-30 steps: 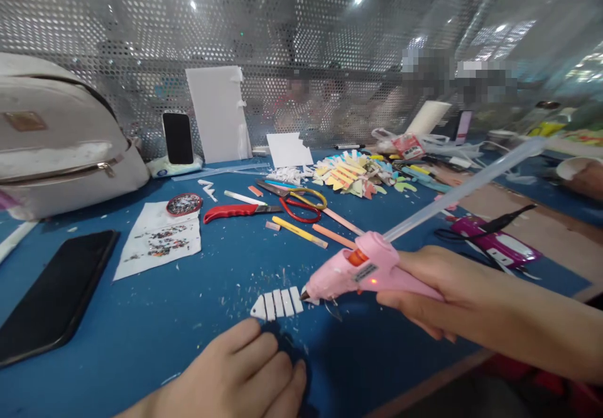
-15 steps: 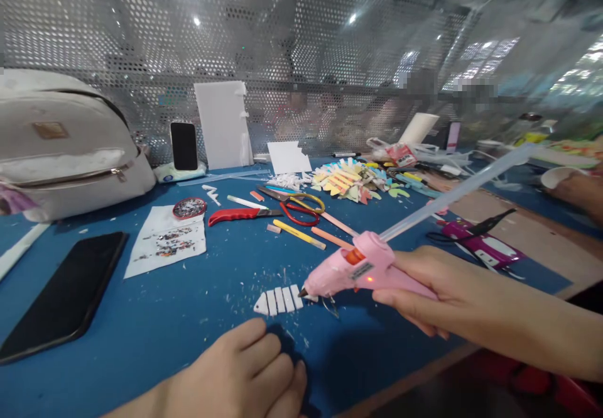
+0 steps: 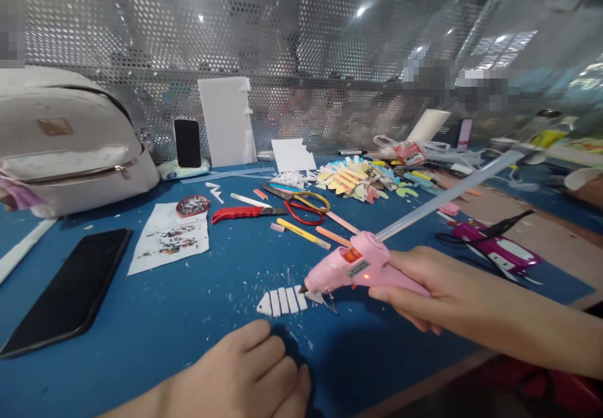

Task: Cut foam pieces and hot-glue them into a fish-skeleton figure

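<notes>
A pink hot glue gun [image 3: 348, 264] is gripped in my right hand [image 3: 409, 286], its small light glowing orange and a long clear glue stick [image 3: 447, 198] jutting from its back. Its dark nozzle points left, at the right end of a small white fish-shaped piece [image 3: 282, 302] cut into strips, lying flat on the blue mat. Whether the nozzle touches it I cannot tell. A thin glue string hangs below the gun. My left hand [image 3: 259, 368] rests on the mat just in front of the fish piece, fingers curled closed; nothing shows in them, though the palm is hidden.
Scissors [image 3: 301, 204], a red-handled knife [image 3: 240, 214] and a yellow pen [image 3: 304, 234] lie beyond. Paper scraps [image 3: 353, 179] are heaped behind. Left are a black phone [image 3: 70, 292], white paper [image 3: 172, 242] with dark bits and a backpack [image 3: 70, 148]. A purple device [image 3: 494, 245] sits right.
The view has shifted slightly, so most things appear a little further right. The glue gun has edged slightly left relative to the fish piece. My left hand stays curled in place.
</notes>
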The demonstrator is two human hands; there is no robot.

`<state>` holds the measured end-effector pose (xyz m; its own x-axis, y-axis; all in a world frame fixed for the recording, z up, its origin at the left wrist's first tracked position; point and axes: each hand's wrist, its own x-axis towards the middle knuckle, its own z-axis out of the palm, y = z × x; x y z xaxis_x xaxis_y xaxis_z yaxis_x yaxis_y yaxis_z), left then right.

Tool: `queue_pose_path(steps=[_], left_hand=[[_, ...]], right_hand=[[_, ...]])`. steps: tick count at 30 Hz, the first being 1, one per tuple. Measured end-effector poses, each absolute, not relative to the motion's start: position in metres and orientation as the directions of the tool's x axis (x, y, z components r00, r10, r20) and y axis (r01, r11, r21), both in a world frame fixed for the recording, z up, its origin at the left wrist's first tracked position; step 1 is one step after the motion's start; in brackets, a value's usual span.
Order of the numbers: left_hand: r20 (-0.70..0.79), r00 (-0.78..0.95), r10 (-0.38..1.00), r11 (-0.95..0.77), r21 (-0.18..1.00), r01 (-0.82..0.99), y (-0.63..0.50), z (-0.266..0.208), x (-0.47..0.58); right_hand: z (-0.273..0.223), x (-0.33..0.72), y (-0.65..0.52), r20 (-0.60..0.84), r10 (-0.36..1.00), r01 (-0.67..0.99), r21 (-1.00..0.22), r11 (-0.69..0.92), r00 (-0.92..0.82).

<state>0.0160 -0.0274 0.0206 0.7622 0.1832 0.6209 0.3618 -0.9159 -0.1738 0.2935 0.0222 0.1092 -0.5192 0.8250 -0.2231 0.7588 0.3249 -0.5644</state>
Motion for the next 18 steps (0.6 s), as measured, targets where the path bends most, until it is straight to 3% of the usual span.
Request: queue_pose_path(steps=[3, 9, 18], left_hand=[[0.580, 0.789, 0.205, -0.914, -0.176, 0.367, -0.027, 0.021, 0.014], [0.514, 0.829, 0.221, -0.904, -0.212, 0.372, -0.026, 0.024, 0.012], [0.561, 0.795, 0.230, -0.897, -0.194, 0.397, -0.019, 0.021, 0.017]], right_hand=[[0.110, 0.291, 0.029, -0.302, 0.809, 0.784, -0.553, 0.283, -0.505], [0.100, 0.289, 0.035, -0.264, 0.845, 0.765, -0.600, 0.235, -0.466], [0.096, 0.291, 0.040, -0.213, 0.863, 0.757, -0.603, 0.252, -0.457]])
